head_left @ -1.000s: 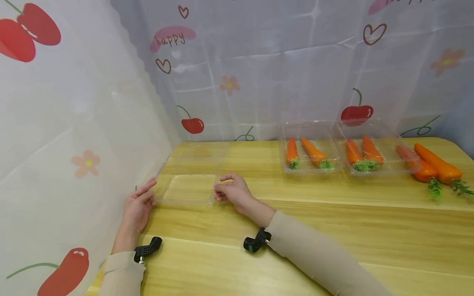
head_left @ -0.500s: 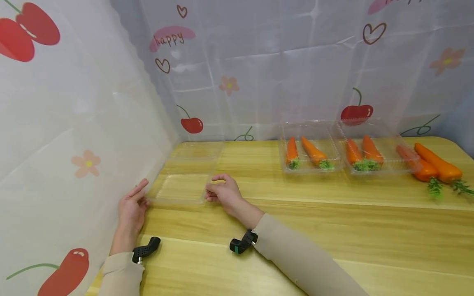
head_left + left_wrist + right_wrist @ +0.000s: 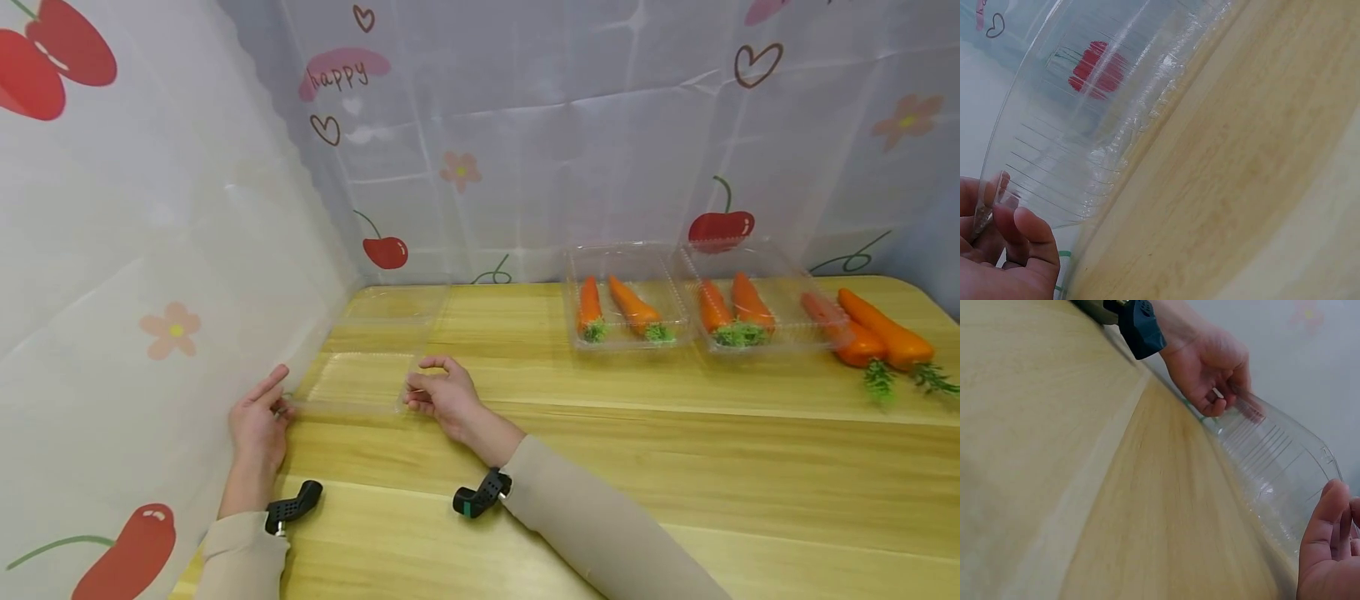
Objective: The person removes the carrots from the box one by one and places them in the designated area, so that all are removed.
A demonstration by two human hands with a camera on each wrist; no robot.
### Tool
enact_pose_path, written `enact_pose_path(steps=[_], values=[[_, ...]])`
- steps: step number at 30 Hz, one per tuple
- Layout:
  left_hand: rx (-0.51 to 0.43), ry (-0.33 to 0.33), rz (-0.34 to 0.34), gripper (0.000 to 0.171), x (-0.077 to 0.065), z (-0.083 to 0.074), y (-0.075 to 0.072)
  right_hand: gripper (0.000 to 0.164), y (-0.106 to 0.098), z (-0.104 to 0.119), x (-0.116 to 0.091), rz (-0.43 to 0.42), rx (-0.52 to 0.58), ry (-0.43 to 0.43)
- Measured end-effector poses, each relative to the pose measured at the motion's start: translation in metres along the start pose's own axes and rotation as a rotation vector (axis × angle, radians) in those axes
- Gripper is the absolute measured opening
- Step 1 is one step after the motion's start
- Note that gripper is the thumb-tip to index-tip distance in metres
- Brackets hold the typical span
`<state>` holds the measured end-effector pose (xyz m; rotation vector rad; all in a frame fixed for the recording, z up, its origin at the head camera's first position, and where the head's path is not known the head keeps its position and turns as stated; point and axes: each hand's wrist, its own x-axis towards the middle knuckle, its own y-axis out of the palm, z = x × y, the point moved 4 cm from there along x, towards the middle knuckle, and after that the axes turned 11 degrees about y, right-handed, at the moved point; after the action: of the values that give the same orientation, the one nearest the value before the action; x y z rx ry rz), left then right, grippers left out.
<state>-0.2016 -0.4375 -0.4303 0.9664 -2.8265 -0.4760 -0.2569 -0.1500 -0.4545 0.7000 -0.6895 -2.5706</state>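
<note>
A clear plastic clamshell container [image 3: 352,379] sits open on the table's left side, its lid [image 3: 392,302] leaning away toward the back. At its near left corner, my left hand [image 3: 257,429] pinches the rim between thumb and fingers, as the left wrist view of the container [image 3: 1066,156] shows. My right hand [image 3: 447,402] pinches the right edge with a curled thumb and fingers. In the right wrist view both hands hold the container [image 3: 1272,453] from opposite sides, low at the tabletop. No object shows inside it.
Two clear containers [image 3: 572,329] stand at the back right, each holding two orange carrots [image 3: 636,307]. Two larger carrots [image 3: 888,333] lie beside them, one partly behind plastic. A patterned curtain [image 3: 187,250] borders the wooden table [image 3: 600,483] on the left and back.
Both hands have shifted left together, and the open container has slid left with them toward the side curtain. The carrots and the other containers have stayed in place.
</note>
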Motion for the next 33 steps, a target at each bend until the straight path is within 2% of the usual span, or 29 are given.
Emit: enact_pose_path(steps=[10, 16, 21, 26, 33], values=[[0.044, 0.016, -0.037, 0.026, 0.0, 0.0, -0.002, 0.041, -0.002, -0.004, -0.001, 0.035, 0.021, 0.071], [0.091, 0.047, -0.047, 0.026, -0.001, 0.0, -0.002, 0.037, -0.004, -0.004, -0.001, 0.048, 0.036, 0.076], [0.132, 0.054, -0.068, 0.028, -0.001, -0.001, -0.003, 0.027, -0.007, -0.002, -0.001, 0.06, 0.037, 0.075], [0.123, 0.064, -0.08, 0.03, 0.0, -0.004, -0.003, 0.018, -0.017, 0.006, -0.001, 0.062, 0.014, 0.065], [0.073, 0.086, -0.091, 0.025, 0.0, -0.008, -0.006, 0.02, -0.032, 0.017, -0.006, 0.062, -0.048, 0.065]])
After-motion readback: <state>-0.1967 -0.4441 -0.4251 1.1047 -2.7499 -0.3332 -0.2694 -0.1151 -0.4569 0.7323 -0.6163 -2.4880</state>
